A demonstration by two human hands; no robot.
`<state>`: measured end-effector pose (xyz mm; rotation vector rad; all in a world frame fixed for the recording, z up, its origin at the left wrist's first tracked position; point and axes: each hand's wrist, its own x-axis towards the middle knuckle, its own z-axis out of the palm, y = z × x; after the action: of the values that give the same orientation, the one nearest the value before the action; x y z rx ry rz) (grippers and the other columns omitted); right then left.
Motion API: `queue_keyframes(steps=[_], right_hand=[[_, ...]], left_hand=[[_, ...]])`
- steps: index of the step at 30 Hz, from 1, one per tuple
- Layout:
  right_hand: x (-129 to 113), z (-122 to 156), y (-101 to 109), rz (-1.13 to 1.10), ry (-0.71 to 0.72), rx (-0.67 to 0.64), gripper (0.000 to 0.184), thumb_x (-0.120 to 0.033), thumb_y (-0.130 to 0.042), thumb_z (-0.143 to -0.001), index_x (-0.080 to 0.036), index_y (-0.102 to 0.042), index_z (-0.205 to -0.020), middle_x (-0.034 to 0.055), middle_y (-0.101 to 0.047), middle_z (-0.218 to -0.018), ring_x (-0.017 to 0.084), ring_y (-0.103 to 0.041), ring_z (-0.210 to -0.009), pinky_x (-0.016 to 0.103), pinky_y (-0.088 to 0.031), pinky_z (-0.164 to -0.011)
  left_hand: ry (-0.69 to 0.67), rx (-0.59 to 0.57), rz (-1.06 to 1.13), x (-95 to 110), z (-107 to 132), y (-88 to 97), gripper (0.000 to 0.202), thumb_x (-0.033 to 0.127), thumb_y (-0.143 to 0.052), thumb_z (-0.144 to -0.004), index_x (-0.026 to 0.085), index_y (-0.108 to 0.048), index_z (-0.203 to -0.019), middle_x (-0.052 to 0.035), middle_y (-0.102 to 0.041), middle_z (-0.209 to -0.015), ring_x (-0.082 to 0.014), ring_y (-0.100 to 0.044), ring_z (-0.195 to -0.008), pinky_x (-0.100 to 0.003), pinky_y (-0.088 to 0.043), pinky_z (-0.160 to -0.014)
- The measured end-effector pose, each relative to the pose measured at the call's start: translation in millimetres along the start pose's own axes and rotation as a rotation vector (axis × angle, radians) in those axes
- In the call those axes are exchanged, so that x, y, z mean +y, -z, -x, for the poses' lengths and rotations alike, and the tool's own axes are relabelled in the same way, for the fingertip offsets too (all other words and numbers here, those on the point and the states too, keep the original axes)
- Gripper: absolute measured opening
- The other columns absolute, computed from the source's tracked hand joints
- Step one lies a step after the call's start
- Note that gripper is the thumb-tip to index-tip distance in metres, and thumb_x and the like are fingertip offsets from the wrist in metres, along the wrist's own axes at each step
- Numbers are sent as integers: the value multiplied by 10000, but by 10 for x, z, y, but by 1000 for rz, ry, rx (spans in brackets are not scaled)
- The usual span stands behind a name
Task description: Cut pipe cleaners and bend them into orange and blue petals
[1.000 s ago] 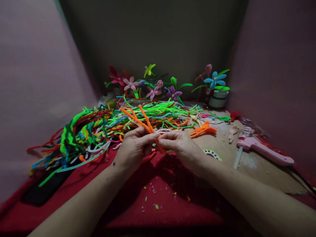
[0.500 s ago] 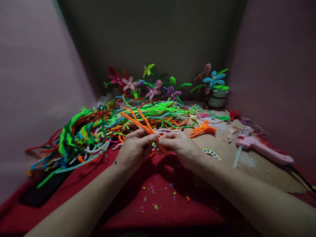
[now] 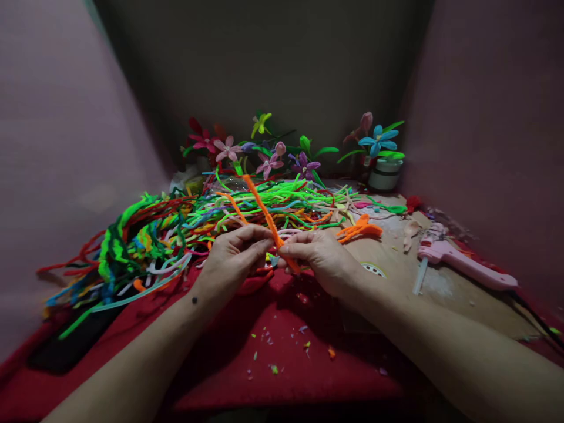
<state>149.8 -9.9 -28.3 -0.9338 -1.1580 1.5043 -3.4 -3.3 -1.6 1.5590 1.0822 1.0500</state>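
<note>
My left hand (image 3: 232,258) and my right hand (image 3: 318,255) meet at the middle of the view, fingertips pinched together on orange pipe cleaners (image 3: 263,214). One orange strand rises steeply up and to the left from the pinch; another leans lower to the left. Both hands hover just above a red cloth (image 3: 282,358), right in front of a big heap of mixed-colour pipe cleaners (image 3: 176,226). A bent orange pipe-cleaner piece (image 3: 359,229) lies to the right of my right hand.
Finished pipe-cleaner flowers (image 3: 264,155) stand at the back, with a blue one in a white pot (image 3: 384,173). A pink glue gun (image 3: 458,264) lies on a brown board (image 3: 449,294) at right. Small clippings dot the cloth. Walls close in on both sides.
The orange strands have swung from a low lean to a steeper, more upright angle, one now reaching higher. Both hands stay pinched on them; the view has shifted slightly.
</note>
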Motion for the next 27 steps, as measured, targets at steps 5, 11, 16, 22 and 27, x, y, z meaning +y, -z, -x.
queue_keyframes(steps=[5,11,16,22,27], right_hand=[[-47,17,-17,-20,3,-24,164,-181,-650,-654,-134,-559,-527,-17,-559,-547,53,-411,-432,234,-294,-481],[-56,18,-39,12,-7,-29,218,-187,-663,-654,-142,-541,-479,-39,-495,-460,56,-393,-433,230,-281,-479],[-43,26,-34,21,45,-61,249,-222,-663,-677,-153,-534,-476,-49,-474,-466,66,-406,-477,237,-326,-536],[-54,34,-36,67,72,-63,225,-202,-637,-689,-147,-565,-483,-42,-472,-481,68,-381,-479,244,-295,-526],[-55,22,-14,128,102,-55,225,-182,-617,-677,-153,-575,-458,-24,-474,-474,95,-406,-537,247,-289,-530]], left_hand=[[-37,45,5,-13,-17,15,137,265,-675,-698,153,-664,-775,24,-548,-605,-68,-427,-483,-179,-360,-463],[-177,52,-113,-10,-18,22,85,258,-678,-688,173,-687,-691,13,-539,-632,-89,-431,-544,-188,-343,-476],[-272,42,-179,12,-29,56,37,230,-714,-641,196,-701,-649,8,-527,-621,-118,-439,-603,-201,-355,-526],[-312,21,-231,13,-39,60,40,243,-699,-657,204,-707,-662,-2,-554,-637,-135,-466,-632,-219,-389,-581],[-396,37,-319,-50,-36,79,65,244,-669,-690,235,-732,-706,-25,-616,-736,-165,-531,-715,-245,-416,-674]])
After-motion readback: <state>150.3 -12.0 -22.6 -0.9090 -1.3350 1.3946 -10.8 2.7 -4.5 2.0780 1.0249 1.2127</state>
